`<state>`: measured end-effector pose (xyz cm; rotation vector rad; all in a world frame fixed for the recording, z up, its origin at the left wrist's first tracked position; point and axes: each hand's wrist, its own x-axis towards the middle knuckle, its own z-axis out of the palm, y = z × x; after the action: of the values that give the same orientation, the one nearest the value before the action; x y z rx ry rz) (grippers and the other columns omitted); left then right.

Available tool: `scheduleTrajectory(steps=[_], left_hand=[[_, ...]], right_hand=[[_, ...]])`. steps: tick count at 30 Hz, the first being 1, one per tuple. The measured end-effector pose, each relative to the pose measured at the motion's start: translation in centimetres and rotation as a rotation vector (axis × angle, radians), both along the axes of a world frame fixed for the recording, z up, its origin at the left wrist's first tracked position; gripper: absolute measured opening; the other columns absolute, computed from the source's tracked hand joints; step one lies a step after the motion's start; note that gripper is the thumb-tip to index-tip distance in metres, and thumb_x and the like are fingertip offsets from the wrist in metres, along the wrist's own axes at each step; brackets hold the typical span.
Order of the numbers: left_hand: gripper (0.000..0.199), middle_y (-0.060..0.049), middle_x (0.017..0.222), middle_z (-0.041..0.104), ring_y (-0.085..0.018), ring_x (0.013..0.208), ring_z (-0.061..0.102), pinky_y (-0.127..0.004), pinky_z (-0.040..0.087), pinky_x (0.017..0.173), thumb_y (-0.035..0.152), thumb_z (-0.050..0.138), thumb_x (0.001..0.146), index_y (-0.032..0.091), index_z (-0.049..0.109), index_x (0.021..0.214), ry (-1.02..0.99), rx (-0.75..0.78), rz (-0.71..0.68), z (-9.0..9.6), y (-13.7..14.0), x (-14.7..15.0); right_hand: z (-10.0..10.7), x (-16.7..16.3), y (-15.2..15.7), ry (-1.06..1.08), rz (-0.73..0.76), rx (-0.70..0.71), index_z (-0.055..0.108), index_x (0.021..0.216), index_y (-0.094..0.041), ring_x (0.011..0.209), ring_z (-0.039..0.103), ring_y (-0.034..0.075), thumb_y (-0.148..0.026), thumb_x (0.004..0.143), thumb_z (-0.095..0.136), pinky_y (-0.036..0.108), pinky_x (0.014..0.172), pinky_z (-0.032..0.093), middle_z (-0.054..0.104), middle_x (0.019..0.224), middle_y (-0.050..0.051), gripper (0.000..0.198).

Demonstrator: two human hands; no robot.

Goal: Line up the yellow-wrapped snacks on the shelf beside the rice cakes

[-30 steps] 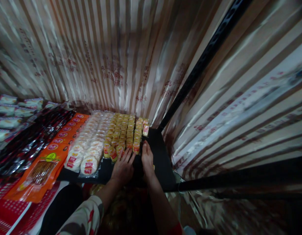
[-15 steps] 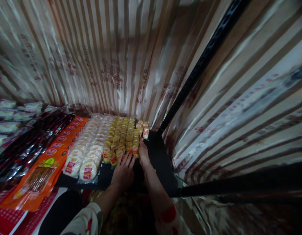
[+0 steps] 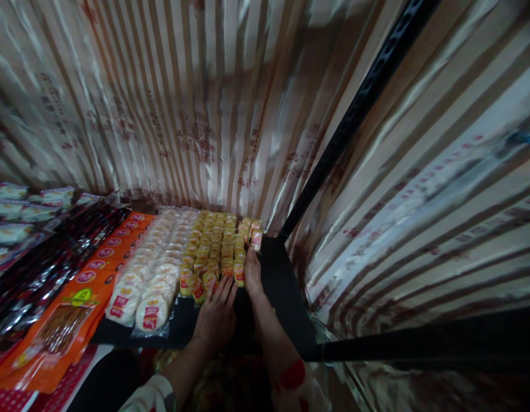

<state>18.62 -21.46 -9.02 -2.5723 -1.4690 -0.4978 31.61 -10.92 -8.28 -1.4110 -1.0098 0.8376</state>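
Rows of small yellow wrapped snack packs [image 3: 204, 234] with red labels stand on a black shelf [image 3: 276, 274]. My left hand [image 3: 216, 312] lies at the front of these rows, fingers stretched out and their tips touching the nearest packs. My right hand [image 3: 253, 272] rests along the right side of the last full row, fingers extended forward, with some fingertips hidden. Just beyond it, a shorter row of packs [image 3: 256, 239] stands near the back right. Neither hand has a pack lifted.
Left of the yellow packs are rows of round white wrapped crackers [image 3: 151, 312], orange snack bags [image 3: 63, 329], dark shiny packages [image 3: 46, 260] and white packages [image 3: 11, 232]. A black metal post [image 3: 333, 146] rises at the shelf's back right corner. Striped printed sheeting [image 3: 196, 114] hangs behind.
The view has tilted slightly, so the shelf and goods appear a little lower. Both hands stay against the yellow packs, with almost no shift relative to them.
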Motion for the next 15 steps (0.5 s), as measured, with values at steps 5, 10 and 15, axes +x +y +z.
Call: scheduleTrajectory(steps=[5, 10, 15], left_hand=[[0.054, -0.007, 0.141, 0.039, -0.022, 0.132, 0.028, -0.042, 0.018, 0.109, 0.034, 0.043, 0.081, 0.017, 0.04, 0.132, 0.003, -0.006, 0.001, 0.2, 0.0, 0.0], [0.056, -0.008, 0.141, 0.039, -0.023, 0.131, 0.029, -0.043, 0.021, 0.108, 0.023, 0.042, 0.077, 0.016, 0.04, 0.132, 0.016, -0.003, 0.004, 0.3, -0.1, 0.1], [0.057, -0.007, 0.14, 0.04, -0.022, 0.131, 0.03, -0.044, 0.023, 0.107, 0.018, 0.04, 0.074, 0.014, 0.041, 0.131, 0.02, 0.004, -0.003, 0.1, 0.0, 0.0]], right_hand=[[0.9, -0.3, 0.2, -0.025, 0.026, -0.07, 0.059, 0.117, -0.016, 0.124, 0.042, 0.021, -0.062, 0.083, 0.028, 0.035, 0.106, 0.027, 0.054, 0.127, 0.008, 0.064], [1.1, -0.2, 0.5, -0.093, -0.067, -0.003, 0.054, 0.122, -0.013, 0.124, 0.041, 0.021, -0.06, 0.084, 0.026, 0.035, 0.108, 0.024, 0.051, 0.13, 0.011, 0.067], [-0.3, 0.3, 1.8, 0.124, -0.032, -0.028, 0.047, 0.129, -0.012, 0.129, 0.036, 0.021, -0.063, 0.082, 0.032, 0.036, 0.109, 0.023, 0.044, 0.136, 0.01, 0.07]])
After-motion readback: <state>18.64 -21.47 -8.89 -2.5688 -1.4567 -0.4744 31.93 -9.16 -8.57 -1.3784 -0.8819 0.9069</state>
